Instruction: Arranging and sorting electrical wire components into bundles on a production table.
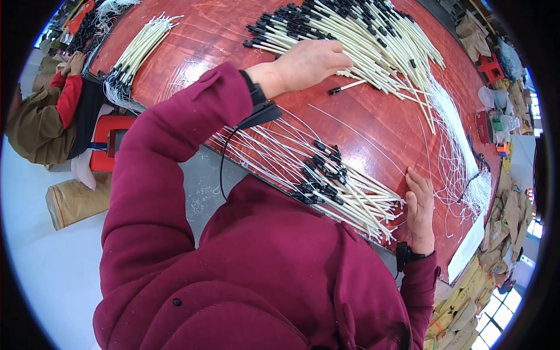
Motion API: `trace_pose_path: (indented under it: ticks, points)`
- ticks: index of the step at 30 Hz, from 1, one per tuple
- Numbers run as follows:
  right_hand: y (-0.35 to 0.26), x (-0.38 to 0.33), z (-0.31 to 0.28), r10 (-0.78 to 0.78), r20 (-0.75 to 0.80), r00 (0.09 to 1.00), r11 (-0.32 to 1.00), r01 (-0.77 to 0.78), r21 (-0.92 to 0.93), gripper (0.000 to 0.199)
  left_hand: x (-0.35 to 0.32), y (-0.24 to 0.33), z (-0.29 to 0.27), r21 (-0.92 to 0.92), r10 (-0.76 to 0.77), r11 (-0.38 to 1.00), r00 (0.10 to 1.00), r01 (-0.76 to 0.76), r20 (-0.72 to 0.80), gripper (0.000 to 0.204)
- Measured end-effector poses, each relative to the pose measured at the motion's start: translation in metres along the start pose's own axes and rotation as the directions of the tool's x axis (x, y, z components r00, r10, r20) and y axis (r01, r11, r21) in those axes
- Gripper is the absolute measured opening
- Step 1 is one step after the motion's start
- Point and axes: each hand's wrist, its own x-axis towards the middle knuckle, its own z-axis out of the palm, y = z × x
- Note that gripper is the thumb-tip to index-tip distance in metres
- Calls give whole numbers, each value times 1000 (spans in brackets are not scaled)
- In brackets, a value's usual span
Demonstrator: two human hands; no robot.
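Note:
My left hand [312,63] is at the near edge of a large pile of cream-coloured thin rods [361,44] with black end fittings. Its fingers are bent and close together; what lies under the fingertips is hidden. Just below it a single rod [352,85] with a black tip pokes out. My right hand [420,207] rests on the red table [361,125] with fingers extended and thumb apart, beside the cream ends of a nearer bunch of rods [364,201]. Black fittings and long white strings [256,146] run leftward from this bunch.
A neat bundle of rods [143,46] lies at the far left. Long white strings [461,146] hang together along the right side, near a white sheet [466,251]. Another person [44,122] sits at the left by a red stool [108,131]. Brown sacks [466,297] are stacked right.

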Motion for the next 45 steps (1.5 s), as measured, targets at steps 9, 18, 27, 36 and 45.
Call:
trace_pose_path:
  ticks: [9,18,27,36,45]
  points:
    - [5,0,0,27,-2,1000,997,-27,76,58,-76,18,-39,-196,-277,931,947,306,163,12]
    - [1,1,3,18,-39,999,996,-15,84,48,-84,26,-35,-148,-320,919,910,366,264,9]
    - [4,0,4,11,-34,999,998,-10,54,51,-78,25,-31,-129,-273,940,922,317,274,10]
    - [2,8,-3,24,43,999,999,-26,31,53,-29,57,22,-44,-13,999,962,26,274,8]
    - [-12,43,12,-205,22,978,974,206,-95,63,40,137,68,-111,191,981,905,-161,379,9]
